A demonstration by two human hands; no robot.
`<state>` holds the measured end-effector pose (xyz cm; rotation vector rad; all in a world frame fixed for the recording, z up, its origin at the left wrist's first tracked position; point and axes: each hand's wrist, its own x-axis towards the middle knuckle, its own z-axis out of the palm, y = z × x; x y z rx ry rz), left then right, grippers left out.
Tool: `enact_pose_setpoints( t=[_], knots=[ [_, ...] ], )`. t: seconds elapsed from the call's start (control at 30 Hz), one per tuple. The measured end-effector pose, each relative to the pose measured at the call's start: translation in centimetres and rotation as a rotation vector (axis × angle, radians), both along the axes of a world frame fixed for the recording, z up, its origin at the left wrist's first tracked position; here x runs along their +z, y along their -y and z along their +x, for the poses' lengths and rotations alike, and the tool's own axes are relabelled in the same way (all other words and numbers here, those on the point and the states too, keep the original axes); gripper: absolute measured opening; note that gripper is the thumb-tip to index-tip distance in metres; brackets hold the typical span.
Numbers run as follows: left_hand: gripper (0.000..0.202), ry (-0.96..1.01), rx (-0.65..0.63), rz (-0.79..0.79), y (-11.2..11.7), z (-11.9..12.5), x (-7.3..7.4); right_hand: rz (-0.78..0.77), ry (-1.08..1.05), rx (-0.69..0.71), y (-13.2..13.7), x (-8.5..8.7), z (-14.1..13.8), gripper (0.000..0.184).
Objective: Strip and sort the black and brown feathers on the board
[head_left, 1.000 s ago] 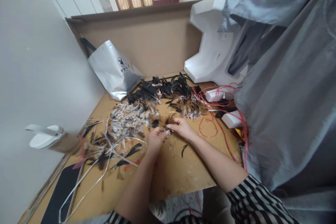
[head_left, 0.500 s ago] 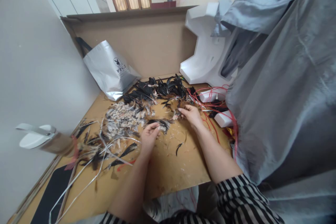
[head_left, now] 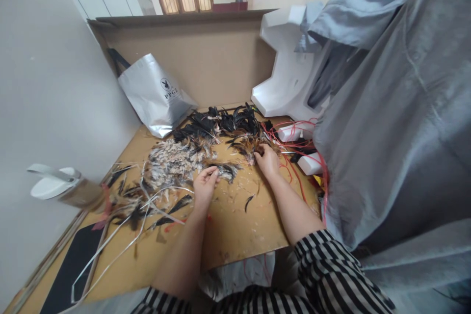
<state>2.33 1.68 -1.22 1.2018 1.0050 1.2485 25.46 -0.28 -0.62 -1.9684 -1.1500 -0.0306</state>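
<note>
- Right hand, having moved away from the left, is pinching brown feathers near the board's far edge.
- Left hand is gripping a dark feather bundle mid-board.

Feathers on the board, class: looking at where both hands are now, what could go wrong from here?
1. The right hand reaches into brown feathers right beside loose red wires; it might snag them.
2. The left hand pinches a small bunch of feathers close to the speckled pile; the sorts could mix.
</note>
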Motion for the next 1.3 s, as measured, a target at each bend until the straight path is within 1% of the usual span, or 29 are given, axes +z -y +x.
enact_pose_setpoints(
  t=[0.13,0.27,0.37,0.47,0.53,0.6,0.73,0.8,0.87,0.9,1.0,1.13,1.2,1.3],
  knots=[
    [0.034,0.013,0.008,0.012,-0.1,-0.1,0.1,0.116,-0.012,-0.005,0.0,0.3,0.2,0.037],
    [0.033,0.008,0.044,0.005,-0.1,-0.2,0.3,0.266,-0.115,-0.024,-0.2,0.9,0.7,0.036],
    [0.033,0.006,0.058,0.008,-0.1,-0.3,0.5,0.398,-0.202,-0.027,0.0,1.7,0.7,0.035],
    [0.033,0.003,0.073,0.016,-0.2,-0.5,0.7,0.513,-0.283,0.026,0.5,2.7,0.0,0.033],
    [0.033,0.005,0.085,0.022,-0.2,-0.6,0.8,0.528,-0.313,0.114,0.9,3.1,-0.9,0.031],
    [0.032,0.014,0.101,0.027,-0.3,-0.8,0.8,0.464,-0.307,0.228,1.1,3.2,-2.2,0.028],
    [0.031,0.033,0.118,0.048,-0.4,-1.0,0.8,0.147,-0.141,0.489,1.2,2.4,-4.6,0.017],
    [0.031,0.035,0.111,0.060,-0.5,-1.1,0.7,-0.011,-0.052,0.557,1.1,1.9,-5.2,0.014],
    [0.030,0.037,0.106,0.065,-0.6,-1.1,0.6,-0.136,-0.004,0.559,0.9,1.7,-5.5,0.012],
    [0.030,0.042,0.106,0.063,-0.6,-1.1,0.6,-0.176,0.006,0.545,0.8,1.8,-5.5,0.013],
    [0.029,0.073,0.109,0.052,-0.7,-1.1,0.5,-0.211,0.029,0.521,0.4,2.6,-5.9,0.015],
    [0.029,0.106,0.136,0.045,-0.7,-1.2,0.7,-0.251,0.062,0.579,0.1,3.8,-7.0,0.016],
    [0.029,0.113,0.152,0.039,-0.7,-1.3,0.8,-0.276,0.069,0.570,-0.1,3.8,-7.0,0.017],
    [0.030,0.114,0.155,0.024,-0.8,-1.3,0.8,-0.295,0.065,0.504,-0.4,3.0,-5.8,0.016]
  ],
)
